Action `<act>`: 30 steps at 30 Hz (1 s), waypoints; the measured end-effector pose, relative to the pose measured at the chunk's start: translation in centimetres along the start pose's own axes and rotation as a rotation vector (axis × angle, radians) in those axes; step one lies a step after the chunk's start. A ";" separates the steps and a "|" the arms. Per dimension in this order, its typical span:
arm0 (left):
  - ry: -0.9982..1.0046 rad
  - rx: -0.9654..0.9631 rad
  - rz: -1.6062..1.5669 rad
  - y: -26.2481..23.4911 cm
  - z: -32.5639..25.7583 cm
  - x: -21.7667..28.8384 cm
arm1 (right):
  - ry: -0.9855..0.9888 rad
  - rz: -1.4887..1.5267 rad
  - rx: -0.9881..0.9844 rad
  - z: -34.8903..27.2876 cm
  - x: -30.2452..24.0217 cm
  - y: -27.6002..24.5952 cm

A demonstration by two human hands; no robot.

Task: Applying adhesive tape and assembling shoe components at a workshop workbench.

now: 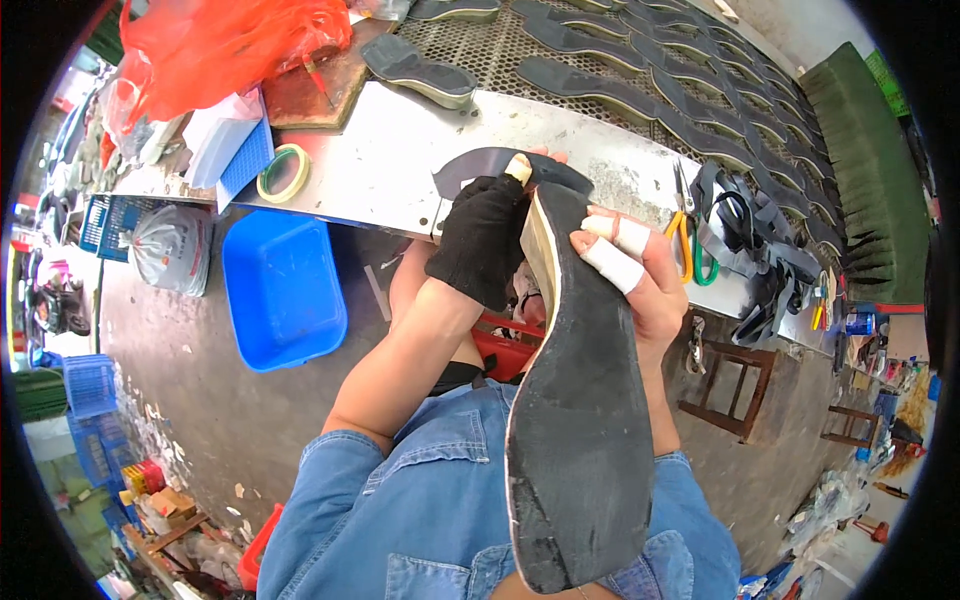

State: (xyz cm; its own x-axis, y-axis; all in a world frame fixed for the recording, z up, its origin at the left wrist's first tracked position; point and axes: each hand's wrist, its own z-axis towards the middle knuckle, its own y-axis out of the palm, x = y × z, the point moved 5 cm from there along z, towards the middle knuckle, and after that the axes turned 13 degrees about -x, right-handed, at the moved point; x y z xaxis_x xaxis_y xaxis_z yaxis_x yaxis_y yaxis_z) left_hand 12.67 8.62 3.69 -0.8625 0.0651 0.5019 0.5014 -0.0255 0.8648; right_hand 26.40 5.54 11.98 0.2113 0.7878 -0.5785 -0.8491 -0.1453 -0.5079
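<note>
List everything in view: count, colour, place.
Big sole: one, black, centre.
Curved piece: one, black, over bench.
Other soles: many, black, top.
Strips: pile, dark, bench right.
Scissors: count unclear, yellow and green handles, beside strips.
Tape: one roll, yellowish, bench left.
Bag: one, red, upper left.
Basin: one, blue, floor left.
Stools: two, brown, floor right.
Other clutter: uncountable, mixed, edges.
Left hand: one, black cover, on curved piece.
Right hand: one, white-taped, holding big sole.

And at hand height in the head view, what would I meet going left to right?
Plastic bag, blue tub, left hand, sole, right hand, scissors, black straps.
</note>
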 end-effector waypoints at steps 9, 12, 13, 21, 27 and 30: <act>0.106 -0.156 0.070 1.3 -0.5 0.7 | -0.016 -0.023 -0.002 0.8 -0.4 0.1; 0.119 -0.158 0.079 1.3 -0.5 0.6 | -0.042 -0.047 0.018 1.0 -0.4 0.1; 0.119 -0.162 0.064 1.4 -0.6 0.6 | -0.049 -0.046 0.006 1.1 -0.5 0.1; 0.141 -0.192 0.040 1.4 -0.4 0.3 | -0.052 -0.043 -0.003 1.2 -0.2 0.2; 0.128 -0.158 0.030 1.8 -0.5 0.5 | -0.042 -0.063 -0.014 1.3 -0.3 0.0; 0.139 -0.201 0.013 1.8 -0.4 0.3 | -0.050 -0.060 -0.020 1.3 -0.1 0.0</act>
State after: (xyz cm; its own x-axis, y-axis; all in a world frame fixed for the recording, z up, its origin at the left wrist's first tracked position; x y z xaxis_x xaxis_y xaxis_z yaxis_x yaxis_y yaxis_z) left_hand 13.30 8.20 5.44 -0.8640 -0.0745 0.4980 0.5011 -0.2247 0.8357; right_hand 25.73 6.24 12.85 0.2365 0.8243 -0.5144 -0.8257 -0.1085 -0.5535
